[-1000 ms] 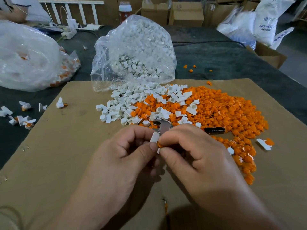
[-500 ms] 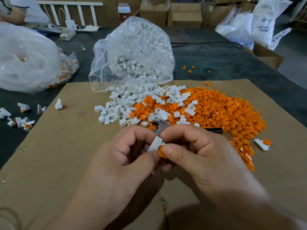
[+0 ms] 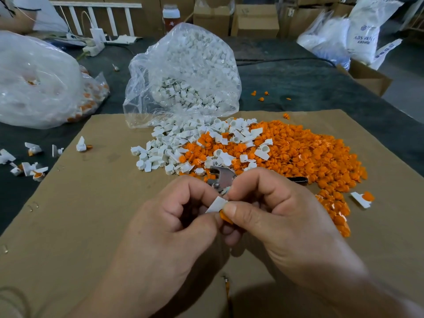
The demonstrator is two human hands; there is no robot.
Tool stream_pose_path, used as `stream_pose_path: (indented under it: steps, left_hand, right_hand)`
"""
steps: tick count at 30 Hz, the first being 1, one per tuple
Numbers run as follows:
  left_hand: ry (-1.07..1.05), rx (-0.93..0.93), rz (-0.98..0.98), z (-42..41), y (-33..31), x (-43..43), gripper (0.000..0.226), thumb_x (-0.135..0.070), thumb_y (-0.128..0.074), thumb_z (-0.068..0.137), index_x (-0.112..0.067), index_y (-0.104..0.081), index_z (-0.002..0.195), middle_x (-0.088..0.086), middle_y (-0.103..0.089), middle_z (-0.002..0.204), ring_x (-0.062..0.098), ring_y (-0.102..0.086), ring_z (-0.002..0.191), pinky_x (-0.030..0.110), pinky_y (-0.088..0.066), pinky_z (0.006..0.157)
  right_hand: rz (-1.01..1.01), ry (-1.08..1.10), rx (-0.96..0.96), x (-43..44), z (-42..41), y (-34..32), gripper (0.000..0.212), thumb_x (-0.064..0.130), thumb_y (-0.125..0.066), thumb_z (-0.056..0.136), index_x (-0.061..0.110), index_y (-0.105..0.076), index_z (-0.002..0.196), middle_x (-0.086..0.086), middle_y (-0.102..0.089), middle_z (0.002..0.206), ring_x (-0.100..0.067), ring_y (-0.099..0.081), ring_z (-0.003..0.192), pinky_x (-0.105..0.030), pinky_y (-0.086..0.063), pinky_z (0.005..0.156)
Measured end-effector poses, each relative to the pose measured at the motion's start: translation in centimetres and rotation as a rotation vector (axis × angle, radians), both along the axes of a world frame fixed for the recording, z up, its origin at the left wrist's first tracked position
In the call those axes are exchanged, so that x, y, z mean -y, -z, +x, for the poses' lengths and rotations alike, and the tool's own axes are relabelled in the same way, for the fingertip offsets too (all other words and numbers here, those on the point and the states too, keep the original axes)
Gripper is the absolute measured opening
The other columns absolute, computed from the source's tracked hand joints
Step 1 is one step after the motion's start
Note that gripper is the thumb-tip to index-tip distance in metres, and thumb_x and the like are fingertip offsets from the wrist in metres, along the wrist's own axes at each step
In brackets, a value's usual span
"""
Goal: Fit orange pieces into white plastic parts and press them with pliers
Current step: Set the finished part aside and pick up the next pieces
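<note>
Bag (image 3: 183,65) holds white parts (image 3: 183,95); left hand (image 3: 165,237) pinches white part (image 3: 215,205), right hand (image 3: 275,221) orange piece (image 3: 226,218).

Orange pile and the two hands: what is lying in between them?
Pliers lie there on the cardboard, seen in the head view, between the orange pile and the left hand and right hand, partly hidden by them.
</note>
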State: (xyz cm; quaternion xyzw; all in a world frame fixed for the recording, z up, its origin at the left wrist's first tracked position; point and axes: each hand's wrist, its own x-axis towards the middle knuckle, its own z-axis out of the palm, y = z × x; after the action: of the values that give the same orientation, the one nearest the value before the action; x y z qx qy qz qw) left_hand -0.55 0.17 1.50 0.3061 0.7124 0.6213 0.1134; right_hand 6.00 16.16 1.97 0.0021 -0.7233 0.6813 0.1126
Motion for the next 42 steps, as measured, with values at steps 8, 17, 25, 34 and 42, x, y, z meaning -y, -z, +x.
stream_pose_path:
  steps: [8,17,25,34,42]
  left_hand:
    - [0.012,0.021,-0.077,-0.4,0.2,-0.1,0.024,-0.038,-0.069,0.068,-0.039,-0.066,0.091,-0.006,-0.071,0.071,0.007,-0.065,0.062,0.018,-0.049,0.056]
    - [-0.091,0.496,0.204,-1.9,-0.2,0.2,0.009,-0.010,-0.069,0.062,-0.017,-0.069,0.067,0.009,-0.058,0.057,0.014,-0.054,0.046,0.021,-0.042,0.040]
    - [-0.071,0.602,0.239,-2.4,-0.2,0.6,0.014,-0.010,-0.072,0.059,-0.018,-0.068,0.069,0.009,-0.057,0.062,0.014,-0.052,0.048,0.021,-0.042,0.039]
    - [-0.078,0.605,0.211,-2.3,-0.5,0.5,0.017,-0.014,-0.076,0.055,-0.016,-0.066,0.069,0.010,-0.056,0.061,0.012,-0.051,0.046,0.019,-0.041,0.038]
    - [-0.105,0.590,0.207,-2.7,0.3,0.5,0.017,-0.007,-0.076,0.059,-0.020,-0.070,0.066,0.007,-0.059,0.064,0.013,-0.055,0.051,0.021,-0.042,0.039]
  right_hand:
    - [0.178,0.038,0.091,-0.1,0.2,0.0,0.022,0.029,-0.065,0.082,0.042,-0.064,0.100,0.006,-0.070,0.083,-0.017,-0.069,0.067,-0.038,-0.060,0.057]
    - [1.295,0.210,0.247,-2.5,0.2,-0.7,0.062,0.047,-0.046,0.090,0.037,-0.017,0.144,0.014,-0.024,0.144,-0.007,-0.013,0.136,-0.028,-0.020,0.111]
    - [1.474,0.122,0.389,-3.7,0.1,-0.9,0.079,0.077,-0.015,0.073,0.044,-0.011,0.144,0.022,-0.023,0.142,-0.011,-0.020,0.128,-0.035,-0.023,0.106]
    - [1.493,0.109,0.402,-4.4,0.4,-1.2,0.086,0.086,-0.018,0.063,0.047,-0.011,0.139,0.022,-0.031,0.131,-0.010,-0.025,0.117,-0.033,-0.028,0.095]
    - [1.497,0.215,0.276,-3.7,0.2,-1.0,0.047,0.056,-0.032,0.091,0.042,-0.030,0.135,0.018,-0.050,0.109,-0.012,-0.039,0.096,-0.033,-0.036,0.084]
